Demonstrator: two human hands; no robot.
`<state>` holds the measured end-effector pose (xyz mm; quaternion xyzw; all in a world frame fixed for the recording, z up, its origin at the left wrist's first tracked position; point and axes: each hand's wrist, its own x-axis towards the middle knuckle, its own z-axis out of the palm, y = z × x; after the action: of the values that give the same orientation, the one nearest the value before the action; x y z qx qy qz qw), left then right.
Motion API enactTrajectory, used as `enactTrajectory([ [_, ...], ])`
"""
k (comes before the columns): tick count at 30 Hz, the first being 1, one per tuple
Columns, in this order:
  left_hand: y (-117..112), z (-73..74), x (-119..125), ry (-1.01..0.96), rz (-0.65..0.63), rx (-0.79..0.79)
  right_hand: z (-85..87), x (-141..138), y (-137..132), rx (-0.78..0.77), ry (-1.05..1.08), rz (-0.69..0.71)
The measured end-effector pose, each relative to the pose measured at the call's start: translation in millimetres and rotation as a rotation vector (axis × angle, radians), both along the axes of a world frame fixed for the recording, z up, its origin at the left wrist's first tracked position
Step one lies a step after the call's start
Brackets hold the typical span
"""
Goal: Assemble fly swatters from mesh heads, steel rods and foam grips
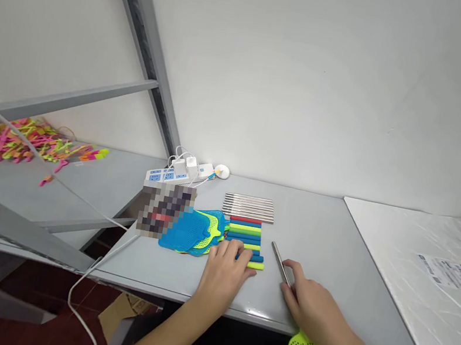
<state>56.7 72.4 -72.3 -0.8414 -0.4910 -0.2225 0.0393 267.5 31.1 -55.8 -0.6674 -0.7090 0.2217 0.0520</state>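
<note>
Metal rod (280, 261) lay on the desk (334, 244), pinched at its near end by the right hand (308, 302), long axis running away and leftward. Left hand (224, 272) pressed flat on coloured handles (246, 237), fingers spread.

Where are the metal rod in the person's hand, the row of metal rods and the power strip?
metal rod (280, 260), head view, mid-shaft above the right hand.
row of metal rods (248, 207), head view, middle.
power strip (167, 174), head view, socket face.
</note>
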Motion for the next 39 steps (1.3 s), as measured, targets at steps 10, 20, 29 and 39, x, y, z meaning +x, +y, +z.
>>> enactTrajectory([
  [10, -5.7, -2.1, -22.3, 0.005, -0.005, 0.015, -2.6, -46.5, -10.8, 0.025, -0.108, -0.031],
  [20, -6.0, 0.0, -23.0, -0.007, -0.034, 0.042, -3.7, -69.9, -13.5, 0.064, -0.091, -0.035],
  [29, -6.2, -2.5, -22.8, -0.009, -0.040, 0.042, -8.7, -68.4, -13.6, 0.056, -0.019, -0.061],
  [39, -6.6, -12.4, -25.9, -0.047, -0.045, 0.086, 0.6, -19.6, -16.1, 0.071, 0.231, -0.214],
])
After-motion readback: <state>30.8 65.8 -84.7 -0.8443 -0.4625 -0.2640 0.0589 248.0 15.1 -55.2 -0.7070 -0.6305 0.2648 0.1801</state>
